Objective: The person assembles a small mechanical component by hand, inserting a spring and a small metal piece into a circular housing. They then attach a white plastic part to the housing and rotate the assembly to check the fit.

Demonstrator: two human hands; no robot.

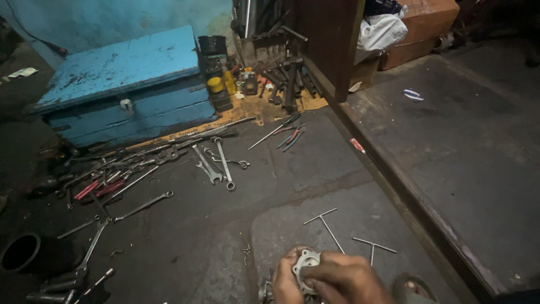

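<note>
Low at the bottom middle of the head view, both my hands hold one round grey metal part [305,263] with bolt ears and a central hole. My left hand [285,280] cups it from the left and below. My right hand [347,279] lies over its right side, fingers curled across the rim. Two thin T-handle wrenches [327,224] [373,247] lie on the concrete floor just beyond my hands. A sandalled foot [415,288] shows to the right of my right hand.
Several spanners [216,166] and screwdrivers are strewn over the floor at left. A worn blue wooden chest [126,84] stands at the back, with cans and sockets on cardboard [264,107] beside it. A black pipe opening [19,251] is at lower left; a raised ledge [405,197] runs along the right.
</note>
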